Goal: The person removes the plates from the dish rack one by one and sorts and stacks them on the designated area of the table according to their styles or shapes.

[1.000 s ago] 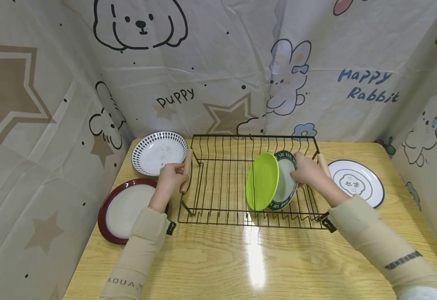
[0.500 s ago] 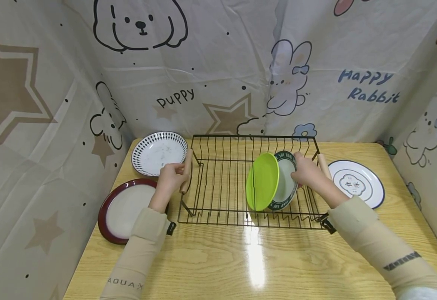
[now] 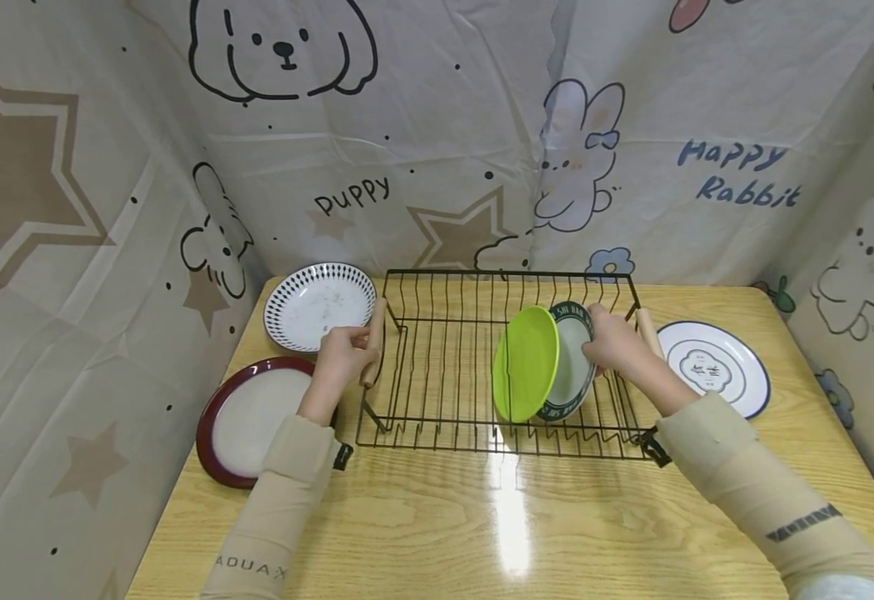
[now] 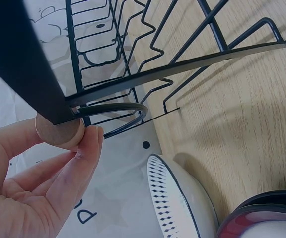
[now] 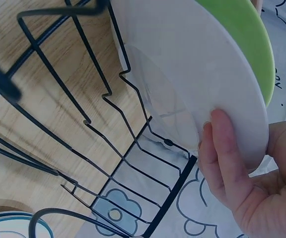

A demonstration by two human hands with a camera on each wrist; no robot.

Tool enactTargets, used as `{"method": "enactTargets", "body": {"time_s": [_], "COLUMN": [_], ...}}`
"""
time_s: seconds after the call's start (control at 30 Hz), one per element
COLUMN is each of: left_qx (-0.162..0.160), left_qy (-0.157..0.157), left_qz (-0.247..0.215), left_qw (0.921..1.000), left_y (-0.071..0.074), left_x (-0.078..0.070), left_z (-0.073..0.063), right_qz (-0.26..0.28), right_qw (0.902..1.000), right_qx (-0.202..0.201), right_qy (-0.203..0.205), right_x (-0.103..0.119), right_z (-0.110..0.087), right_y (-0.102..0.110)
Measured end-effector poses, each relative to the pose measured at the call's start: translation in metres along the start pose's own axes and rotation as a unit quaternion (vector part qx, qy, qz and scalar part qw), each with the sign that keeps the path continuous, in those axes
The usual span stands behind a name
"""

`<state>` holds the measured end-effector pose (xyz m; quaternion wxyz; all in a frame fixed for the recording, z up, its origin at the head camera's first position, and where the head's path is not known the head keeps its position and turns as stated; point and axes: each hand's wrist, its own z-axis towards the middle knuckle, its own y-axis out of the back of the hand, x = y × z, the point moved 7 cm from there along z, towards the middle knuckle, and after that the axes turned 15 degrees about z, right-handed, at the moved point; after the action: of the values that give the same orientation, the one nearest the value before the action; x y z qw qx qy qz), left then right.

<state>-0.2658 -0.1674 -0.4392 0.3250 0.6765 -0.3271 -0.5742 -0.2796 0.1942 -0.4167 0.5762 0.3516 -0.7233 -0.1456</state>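
Note:
My left hand (image 3: 342, 361) pinches the wooden handle (image 4: 59, 133) at the left end of a black wire dish rack (image 3: 444, 367). My right hand (image 3: 620, 343) grips the rim of a white plate with a dark green lettered border (image 3: 573, 362), thumb on one face and fingers on its white back, as the right wrist view shows. That plate stands tilted in the right part of the rack. Just left of it leans a lime green plate (image 3: 525, 364), overlapping it in the head view. The rack's right wooden handle (image 3: 647, 331) lies beside my right wrist.
Left of the rack lie a bowl with a black diamond rim (image 3: 320, 307) and a maroon-rimmed plate (image 3: 257, 423). A white plate with a blue rim (image 3: 712, 367) lies to the right. Printed curtains (image 3: 451, 142) enclose the wooden table (image 3: 437, 525).

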Motion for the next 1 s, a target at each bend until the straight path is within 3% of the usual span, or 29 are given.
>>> {"method": "enactTargets", "body": {"time_s": [0.3, 0.53, 0.73, 1.0], "left_qx": [-0.001, -0.006, -0.008, -0.008], "left_qy": [-0.002, -0.01, -0.011, -0.006], "left_qz": [0.005, 0.007, 0.007, 0.005], "left_qw": [1.0, 0.9999, 0.9999, 0.9999], "left_y": [0.0, 0.001, 0.002, 0.001], "left_x": [-0.002, -0.002, -0.002, -0.002], "left_z": [0.0, 0.001, 0.0, 0.0], "right_qz": [0.007, -0.03, -0.004, -0.024], "right_qw": [1.0, 0.999, 0.9985, 0.9874], "right_qx": [-0.003, -0.029, -0.048, -0.13], "right_qy": [0.004, 0.014, 0.026, 0.087], "right_x": [0.007, 0.018, 0.025, 0.034], "right_z": [-0.003, -0.01, -0.017, -0.032], "right_y": [0.006, 0.017, 0.03, 0.057]}}
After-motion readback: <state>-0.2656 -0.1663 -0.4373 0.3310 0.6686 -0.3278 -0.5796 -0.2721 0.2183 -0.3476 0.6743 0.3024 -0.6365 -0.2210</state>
